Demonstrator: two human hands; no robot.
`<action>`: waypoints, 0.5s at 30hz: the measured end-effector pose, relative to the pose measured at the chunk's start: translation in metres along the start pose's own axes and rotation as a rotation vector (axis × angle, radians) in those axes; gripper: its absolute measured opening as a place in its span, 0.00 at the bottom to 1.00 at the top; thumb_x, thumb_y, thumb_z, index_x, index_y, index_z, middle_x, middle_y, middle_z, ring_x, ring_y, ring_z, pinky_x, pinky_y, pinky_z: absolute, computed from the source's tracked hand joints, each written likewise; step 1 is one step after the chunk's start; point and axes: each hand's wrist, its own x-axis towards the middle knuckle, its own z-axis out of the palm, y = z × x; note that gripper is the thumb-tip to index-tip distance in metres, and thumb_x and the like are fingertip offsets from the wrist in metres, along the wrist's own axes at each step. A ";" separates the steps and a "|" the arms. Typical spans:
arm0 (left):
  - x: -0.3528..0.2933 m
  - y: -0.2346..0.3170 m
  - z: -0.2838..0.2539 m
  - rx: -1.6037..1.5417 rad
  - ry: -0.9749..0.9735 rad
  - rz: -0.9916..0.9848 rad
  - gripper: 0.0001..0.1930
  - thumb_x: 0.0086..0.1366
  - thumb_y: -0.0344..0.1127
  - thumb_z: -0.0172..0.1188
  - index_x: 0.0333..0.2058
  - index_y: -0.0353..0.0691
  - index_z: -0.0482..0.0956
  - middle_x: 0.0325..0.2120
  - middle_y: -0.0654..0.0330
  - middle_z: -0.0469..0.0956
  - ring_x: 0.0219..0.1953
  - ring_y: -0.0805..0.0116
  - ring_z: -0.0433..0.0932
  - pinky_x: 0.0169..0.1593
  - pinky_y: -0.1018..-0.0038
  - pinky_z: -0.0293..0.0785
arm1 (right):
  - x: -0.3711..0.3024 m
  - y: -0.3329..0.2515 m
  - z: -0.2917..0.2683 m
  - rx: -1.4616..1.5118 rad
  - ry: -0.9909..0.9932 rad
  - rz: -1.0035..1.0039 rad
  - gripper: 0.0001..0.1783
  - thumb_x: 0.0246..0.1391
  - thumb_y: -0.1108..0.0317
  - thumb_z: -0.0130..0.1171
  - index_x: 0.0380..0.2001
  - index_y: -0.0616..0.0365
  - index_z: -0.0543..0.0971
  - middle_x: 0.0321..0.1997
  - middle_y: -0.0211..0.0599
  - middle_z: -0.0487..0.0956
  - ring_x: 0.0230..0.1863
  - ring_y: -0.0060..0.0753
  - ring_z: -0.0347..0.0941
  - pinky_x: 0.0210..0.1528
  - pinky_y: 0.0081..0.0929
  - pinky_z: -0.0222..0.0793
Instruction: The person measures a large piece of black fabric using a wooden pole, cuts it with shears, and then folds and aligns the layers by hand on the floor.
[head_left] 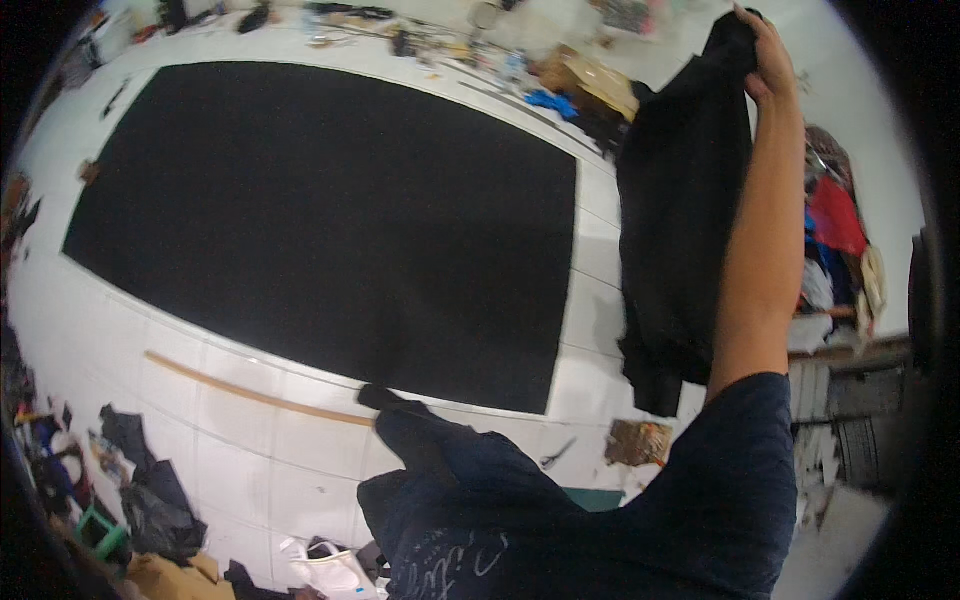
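Note:
Raised at the upper right, my right hand (772,62) is closed on the top of a black cloth (685,190). The cloth hangs down in long folds beside my bare forearm, and its lower end is near the floor. Whether it is a sewn garment or a loose piece, I cannot tell. My left hand is out of view; only the dark left sleeve shows at the bottom. Left of the hanging cloth, a large black rectangular fabric sheet (330,220) lies flat on the white tiled floor.
A long wooden strip (260,395) lies along the sheet's near side. Scissors (557,455) and a brown patterned piece (637,442) are on the tiles by my body. Clutter lines the far wall, including a blue cloth (551,103). A green stool (100,530) stands lower left.

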 end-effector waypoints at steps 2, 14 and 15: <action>0.027 0.006 -0.019 0.003 -0.004 -0.071 0.18 0.68 0.45 0.54 0.48 0.37 0.74 0.29 0.62 0.73 0.29 0.71 0.71 0.32 0.71 0.67 | -0.022 -0.001 0.095 -0.009 -0.016 0.044 0.11 0.58 0.66 0.60 0.42 0.58 0.76 0.36 0.32 0.78 0.35 0.27 0.76 0.40 0.27 0.76; 0.316 0.146 -0.213 -0.056 0.052 -0.148 0.18 0.68 0.45 0.54 0.46 0.36 0.76 0.28 0.62 0.73 0.29 0.70 0.71 0.32 0.72 0.67 | -0.147 0.034 0.412 0.006 0.381 0.257 0.19 0.53 0.65 0.55 0.47 0.62 0.74 0.40 0.40 0.76 0.37 0.35 0.75 0.40 0.30 0.72; 0.347 0.162 -0.241 -0.047 0.071 -0.140 0.18 0.68 0.45 0.54 0.46 0.36 0.76 0.28 0.62 0.73 0.29 0.70 0.71 0.32 0.72 0.67 | -0.151 0.032 0.415 -0.042 0.419 0.248 0.21 0.52 0.65 0.56 0.48 0.63 0.73 0.42 0.43 0.76 0.38 0.36 0.76 0.41 0.31 0.72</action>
